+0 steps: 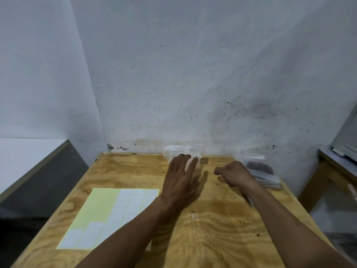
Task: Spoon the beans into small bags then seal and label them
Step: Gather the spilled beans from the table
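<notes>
A clear plastic bag [174, 151] lies at the far edge of the wooden table [222, 225], against the wall. My left hand [181, 178] reaches to it with straight fingers, the fingertips lying on the bag's near side. My right hand [231, 174] hovers to the right of it with curled fingers and nothing visible in it. Behind my right hand sits a clear bag holding dark beans [259, 167], on a stack of empty small bags [268, 180]. A sheet of white labels on yellow backing [108, 215] lies on the table's left half.
The stained white wall [193, 74] rises directly behind the table. A grey and white surface [29, 171] lies to the left, and another wooden table [332, 171] stands at the right. A thin pale stick-like object [249, 201] shows beside my right forearm.
</notes>
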Motion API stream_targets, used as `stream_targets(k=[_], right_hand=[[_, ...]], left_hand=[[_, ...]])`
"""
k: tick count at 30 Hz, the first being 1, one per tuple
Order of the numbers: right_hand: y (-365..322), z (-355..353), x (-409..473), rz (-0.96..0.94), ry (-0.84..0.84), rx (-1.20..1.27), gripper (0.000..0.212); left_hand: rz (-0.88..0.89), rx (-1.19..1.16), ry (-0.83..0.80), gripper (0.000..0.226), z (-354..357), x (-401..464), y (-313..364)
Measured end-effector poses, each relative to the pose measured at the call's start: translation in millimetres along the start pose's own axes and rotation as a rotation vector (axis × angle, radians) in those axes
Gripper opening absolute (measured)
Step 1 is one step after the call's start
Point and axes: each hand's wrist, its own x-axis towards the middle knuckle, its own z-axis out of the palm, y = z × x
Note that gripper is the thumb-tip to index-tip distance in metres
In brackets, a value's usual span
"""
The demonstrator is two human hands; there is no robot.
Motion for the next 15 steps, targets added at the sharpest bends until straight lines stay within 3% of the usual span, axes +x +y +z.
stream_targets(k=[3,6,9,12,15], right_hand=[[2,2,0,-0.011,-0.044,-0.084,0.036],[-3,1,-1,0.019,-0.101,-0.141,0.028],[-4,-3,2,0.037,-0.146,-0.186,0.013],[-3,-11,2,0.045,-0.219,-0.198,0.012],[0,-24,-2,0.048,-0.208,-0.177,0.015]], left_hand=[[-0.277,0.084,-0.135,0.100,3,13,-20],[-0.446,-0.065,-0.376,0.116,4,27,-33],[-0.520,-0.239,-0.462,0.096,3,34,-40],[-0.517,-0.293,-0.389,0.069,6,34,-40],[-0.494,-0.325,-0.321,0.064,8,33,-34]])
